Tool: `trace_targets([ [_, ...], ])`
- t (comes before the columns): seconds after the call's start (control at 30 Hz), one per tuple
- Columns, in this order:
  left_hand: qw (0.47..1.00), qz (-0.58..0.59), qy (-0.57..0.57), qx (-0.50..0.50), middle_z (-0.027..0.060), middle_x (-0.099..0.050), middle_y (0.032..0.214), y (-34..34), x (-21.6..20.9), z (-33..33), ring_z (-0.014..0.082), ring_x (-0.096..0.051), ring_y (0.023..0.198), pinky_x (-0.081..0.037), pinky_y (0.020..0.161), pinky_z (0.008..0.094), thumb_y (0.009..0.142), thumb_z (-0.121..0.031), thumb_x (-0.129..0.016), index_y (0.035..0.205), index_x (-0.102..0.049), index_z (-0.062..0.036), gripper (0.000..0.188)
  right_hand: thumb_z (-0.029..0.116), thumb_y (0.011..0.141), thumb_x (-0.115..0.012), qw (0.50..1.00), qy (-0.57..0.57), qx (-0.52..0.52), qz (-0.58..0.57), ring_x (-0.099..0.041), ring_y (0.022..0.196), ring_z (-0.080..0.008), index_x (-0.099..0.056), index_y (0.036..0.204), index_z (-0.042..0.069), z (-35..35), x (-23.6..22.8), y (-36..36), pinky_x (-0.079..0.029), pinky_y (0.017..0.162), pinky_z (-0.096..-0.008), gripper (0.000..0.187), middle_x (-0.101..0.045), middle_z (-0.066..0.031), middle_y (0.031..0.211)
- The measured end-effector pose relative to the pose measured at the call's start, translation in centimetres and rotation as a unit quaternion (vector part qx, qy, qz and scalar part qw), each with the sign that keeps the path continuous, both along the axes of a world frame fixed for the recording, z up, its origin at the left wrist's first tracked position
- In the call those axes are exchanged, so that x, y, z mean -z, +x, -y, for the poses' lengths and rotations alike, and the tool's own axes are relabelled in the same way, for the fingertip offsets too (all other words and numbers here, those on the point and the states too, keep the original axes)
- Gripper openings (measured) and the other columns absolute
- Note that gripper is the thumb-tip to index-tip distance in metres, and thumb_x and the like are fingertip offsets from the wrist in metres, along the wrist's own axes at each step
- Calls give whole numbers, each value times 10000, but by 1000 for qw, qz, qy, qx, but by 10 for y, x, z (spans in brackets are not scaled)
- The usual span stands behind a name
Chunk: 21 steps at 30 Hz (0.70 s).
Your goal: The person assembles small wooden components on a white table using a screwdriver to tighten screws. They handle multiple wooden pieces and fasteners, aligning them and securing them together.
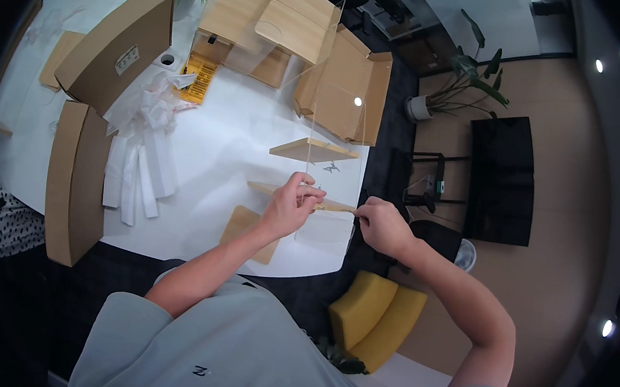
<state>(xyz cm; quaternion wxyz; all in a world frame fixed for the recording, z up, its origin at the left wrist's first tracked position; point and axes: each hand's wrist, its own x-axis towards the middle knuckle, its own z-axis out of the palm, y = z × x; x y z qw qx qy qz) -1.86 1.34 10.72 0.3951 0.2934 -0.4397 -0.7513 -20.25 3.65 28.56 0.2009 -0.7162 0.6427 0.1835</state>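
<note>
Beside a wooden board (341, 206) near the table's (220, 137) edge, the left hand (289, 208) and right hand (384, 227) hold their fingertips pinched narrow; what they grip I cannot tell. Beyond are a second board (313, 150) and an open cardboard box (376, 97).

Even, fairly bright indoor light; white tabletop (221, 126) brightest broad area, soft faint shadows across it. Ceiling spotlight (608, 329) flaring near right rim. Small white glare on clear panel (357, 102). Floor (121, 270) nearly black. Fisheye curves cardboard box (79, 177); corners blacked out. Small details soft.
</note>
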Motion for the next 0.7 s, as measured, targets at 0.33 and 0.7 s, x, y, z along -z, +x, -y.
trace_targets([
  [0.33,1000,-10,5,-2,188,-724,1196,-2,3,1,236,-722,1103,-634,858,330,1003,3,-524,1232,-434,14,246,7,844,-689,1000,-18,6,7,-668,705,-187,-714,1058,-4,0,-8,0,-566,628,-353,216,-650,-79,930],
  [0.7,1000,-12,11,-3,180,-731,1186,-1,-4,1,230,-726,1092,-634,850,328,1010,-4,-522,1216,-441,15,223,-30,825,-673,998,-52,-36,7,-653,625,-204,-702,1029,-48,-8,5,-2,-541,528,-325,208,-657,-106,873],
])
